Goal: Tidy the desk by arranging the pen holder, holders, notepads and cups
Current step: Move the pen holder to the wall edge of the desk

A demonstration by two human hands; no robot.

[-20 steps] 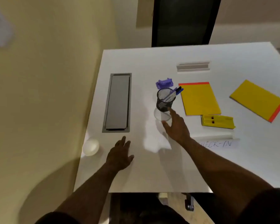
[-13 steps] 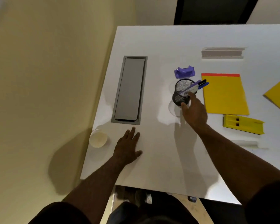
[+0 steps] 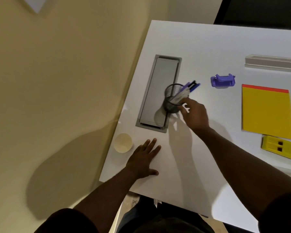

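Observation:
A black mesh pen holder [image 3: 172, 100] with several pens hangs tilted above the grey cable hatch [image 3: 159, 91], gripped at its rim by my right hand [image 3: 194, 114]. My left hand [image 3: 144, 159] lies flat on the white desk [image 3: 208, 44], fingers spread, just right of a cream paper cup [image 3: 123, 142] at the desk's left edge. A purple holder [image 3: 223, 81] sits further right. A yellow notepad [image 3: 267, 111] with a red top strip lies at the right. A yellow holder [image 3: 280, 147] lies below it.
A clear acrylic sign holder [image 3: 270, 63] lies at the back right. The desk's left edge runs along a beige wall [image 3: 57, 81]. A dark chair back [image 3: 259, 10] stands behind the desk. My legs show below the front edge.
My right hand has taken hold of the pen holder and carried it left, away from the purple holder and notepad, to over the cable hatch. My left hand has stayed flat on the desk.

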